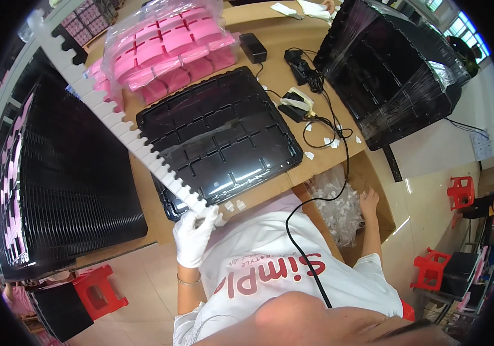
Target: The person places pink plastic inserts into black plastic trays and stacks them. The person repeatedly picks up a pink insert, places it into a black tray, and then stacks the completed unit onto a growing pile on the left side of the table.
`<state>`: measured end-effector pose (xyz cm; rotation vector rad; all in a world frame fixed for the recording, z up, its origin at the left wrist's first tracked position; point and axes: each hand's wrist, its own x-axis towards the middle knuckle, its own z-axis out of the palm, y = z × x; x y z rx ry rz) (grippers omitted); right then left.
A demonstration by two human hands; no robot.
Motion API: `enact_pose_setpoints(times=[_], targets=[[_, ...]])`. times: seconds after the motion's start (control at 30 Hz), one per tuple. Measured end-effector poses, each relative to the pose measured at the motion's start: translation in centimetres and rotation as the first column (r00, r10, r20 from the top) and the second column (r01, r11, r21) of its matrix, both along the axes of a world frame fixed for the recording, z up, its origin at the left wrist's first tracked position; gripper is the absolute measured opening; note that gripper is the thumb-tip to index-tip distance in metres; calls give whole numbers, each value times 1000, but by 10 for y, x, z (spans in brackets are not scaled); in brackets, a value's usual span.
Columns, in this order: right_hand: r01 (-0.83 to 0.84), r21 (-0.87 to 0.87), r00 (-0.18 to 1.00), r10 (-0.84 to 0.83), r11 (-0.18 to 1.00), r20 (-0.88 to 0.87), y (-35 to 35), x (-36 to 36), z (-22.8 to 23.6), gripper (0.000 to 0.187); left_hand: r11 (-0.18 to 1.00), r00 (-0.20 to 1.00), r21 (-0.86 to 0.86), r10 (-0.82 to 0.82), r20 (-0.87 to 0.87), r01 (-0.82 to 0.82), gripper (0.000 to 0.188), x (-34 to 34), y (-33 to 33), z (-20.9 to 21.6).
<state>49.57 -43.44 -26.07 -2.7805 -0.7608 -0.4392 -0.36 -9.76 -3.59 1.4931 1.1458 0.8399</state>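
My left hand [194, 236], in a white glove, grips the near end of a long pale grey notched strip [109, 117]. The strip slants up to the far left, above the left edge of a black molded plastic tray [224, 135] on the table. Just right of that hand, small white pieces [229, 206] lie on the table's near edge. My right hand [369, 202] is bare, with its fingers apart and nothing visible in them. It is over an open cardboard box [382, 187], beside a clear plastic bag [339, 210] filled with small whitish pieces.
Pink molded pieces in clear wrap [169, 49] sit at the back. Tall black tray stacks stand at left [74, 173] and right [391, 69]. A black cable [346, 155] runs from the table across my front. Red stools [100, 291] stand on the floor.
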Motion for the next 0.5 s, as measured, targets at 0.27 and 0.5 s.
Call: enact_pose_setpoints(times=[0.27, 0.5], targets=[[-324, 504, 942, 322, 801, 95, 156, -93, 185, 15, 949, 973, 215, 223, 64, -232, 34, -61, 40, 15], [-839, 543, 295, 864, 29, 409, 415, -163, 295, 9, 820, 943, 497, 333, -8, -285, 21, 19, 179, 29]])
